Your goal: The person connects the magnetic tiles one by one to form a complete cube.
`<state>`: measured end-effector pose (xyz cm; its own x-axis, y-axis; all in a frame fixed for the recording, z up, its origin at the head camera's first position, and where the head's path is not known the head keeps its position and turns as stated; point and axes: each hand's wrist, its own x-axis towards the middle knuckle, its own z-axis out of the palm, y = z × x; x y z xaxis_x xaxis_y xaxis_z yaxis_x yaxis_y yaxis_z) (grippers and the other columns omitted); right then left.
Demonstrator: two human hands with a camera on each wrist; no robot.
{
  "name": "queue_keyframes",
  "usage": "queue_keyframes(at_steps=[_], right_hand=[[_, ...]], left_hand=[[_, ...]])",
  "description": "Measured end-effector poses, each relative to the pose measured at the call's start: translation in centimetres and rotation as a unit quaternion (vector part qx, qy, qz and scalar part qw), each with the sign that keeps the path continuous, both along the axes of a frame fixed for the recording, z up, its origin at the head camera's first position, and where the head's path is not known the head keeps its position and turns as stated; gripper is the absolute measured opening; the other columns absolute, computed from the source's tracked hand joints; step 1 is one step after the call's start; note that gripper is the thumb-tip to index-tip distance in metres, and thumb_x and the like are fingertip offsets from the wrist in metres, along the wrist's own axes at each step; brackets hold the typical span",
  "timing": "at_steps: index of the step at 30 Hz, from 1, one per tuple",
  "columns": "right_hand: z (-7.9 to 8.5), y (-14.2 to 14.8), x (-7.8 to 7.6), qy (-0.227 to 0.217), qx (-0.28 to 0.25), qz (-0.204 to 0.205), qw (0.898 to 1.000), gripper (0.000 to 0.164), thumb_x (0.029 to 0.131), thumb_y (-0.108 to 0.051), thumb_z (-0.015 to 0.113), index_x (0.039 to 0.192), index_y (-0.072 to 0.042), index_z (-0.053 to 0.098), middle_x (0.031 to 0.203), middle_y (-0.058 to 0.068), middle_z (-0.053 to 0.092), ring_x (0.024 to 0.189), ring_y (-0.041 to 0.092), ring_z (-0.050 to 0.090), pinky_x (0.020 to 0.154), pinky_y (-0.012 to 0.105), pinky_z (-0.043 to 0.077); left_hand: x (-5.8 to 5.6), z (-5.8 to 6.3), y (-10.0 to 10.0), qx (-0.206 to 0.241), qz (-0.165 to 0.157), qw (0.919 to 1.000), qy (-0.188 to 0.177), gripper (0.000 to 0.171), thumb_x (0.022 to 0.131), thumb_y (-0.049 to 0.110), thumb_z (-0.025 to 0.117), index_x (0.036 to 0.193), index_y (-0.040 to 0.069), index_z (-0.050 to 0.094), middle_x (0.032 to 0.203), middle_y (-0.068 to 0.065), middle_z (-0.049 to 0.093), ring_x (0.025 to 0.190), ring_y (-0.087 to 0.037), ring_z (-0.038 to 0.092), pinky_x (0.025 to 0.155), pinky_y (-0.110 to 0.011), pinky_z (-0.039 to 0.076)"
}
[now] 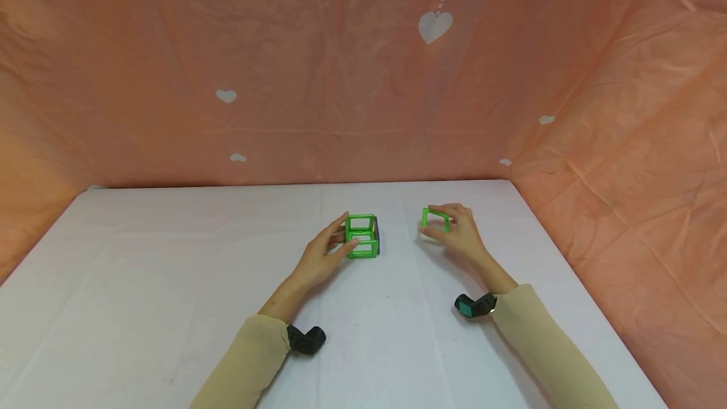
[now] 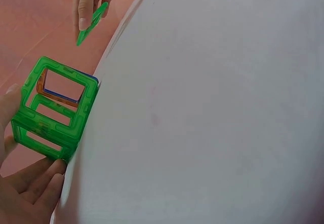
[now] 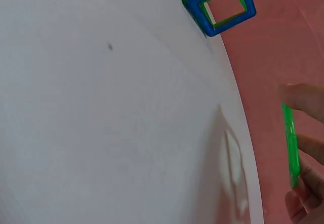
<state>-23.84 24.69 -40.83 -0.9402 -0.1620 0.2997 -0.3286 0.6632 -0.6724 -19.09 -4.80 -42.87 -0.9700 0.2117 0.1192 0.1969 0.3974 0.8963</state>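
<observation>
A small box of magnetic tiles (image 1: 361, 251) stands on the table, its frames mostly green. One side is blue (image 3: 202, 19), and an orange frame (image 2: 45, 93) shows through the openings in the left wrist view. My left hand (image 1: 318, 260) grips this box from the left, thumb at the near side and fingers at the far side. Off to the right, my right hand (image 1: 462, 232) pinches a single green square magnetic tile (image 1: 424, 218) by its edges, upright and above the table. The tile and the box are apart.
A white cloth covers the table (image 1: 170, 270). Orange sheeting with pale hearts (image 1: 363, 81) hangs behind the table's far edge and along the right side. Each wrist wears a black camera, the left one (image 1: 307, 339) and the right one (image 1: 476, 305).
</observation>
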Motion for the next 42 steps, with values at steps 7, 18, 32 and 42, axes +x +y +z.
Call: queue_keyframes(at_steps=[7,18,32,42], right_hand=[[0.2,-1.0,0.3,-0.008,-0.014,0.015,1.0,0.051,0.073,-0.017,0.082,0.12,-0.003,0.066,0.119,0.019,0.058,0.11,0.032,0.043,0.087,0.038,0.038],[0.7,-2.6,0.6,-0.018,-0.028,0.03,0.999,0.05,0.075,-0.018,0.081,0.121,-0.005,0.066,0.12,0.017,0.057,0.111,0.03,0.043,0.089,0.038,0.039],[1.6,-4.9,0.8,-0.017,-0.04,0.053,0.998,0.05,0.075,-0.02,0.082,0.12,-0.008,0.067,0.121,0.014,0.057,0.114,0.029,0.043,0.092,0.046,0.04],[2.0,-6.2,0.8,-0.026,-0.045,0.072,0.996,0.05,0.075,-0.021,0.082,0.121,-0.008,0.066,0.123,0.013,0.056,0.115,0.029,0.042,0.094,0.049,0.04]], left_hand=[[0.1,0.0,0.0,0.002,0.0,1.0,-0.004,0.064,0.095,0.024,0.061,0.151,0.015,0.031,0.133,-0.018,0.055,0.124,-0.031,0.053,0.107,-0.045,0.04],[0.1,0.1,-0.1,0.001,-0.001,1.0,-0.01,0.065,0.095,0.026,0.061,0.151,0.017,0.031,0.131,-0.016,0.057,0.123,-0.029,0.054,0.107,-0.044,0.04],[0.1,0.0,0.0,0.004,0.0,0.9998,-0.018,0.066,0.095,0.028,0.061,0.151,0.018,0.03,0.132,-0.017,0.055,0.124,-0.03,0.052,0.108,-0.044,0.039],[0.1,0.1,0.0,0.005,0.001,0.9998,-0.02,0.065,0.094,0.028,0.062,0.151,0.02,0.031,0.133,-0.017,0.055,0.124,-0.03,0.053,0.108,-0.044,0.039]])
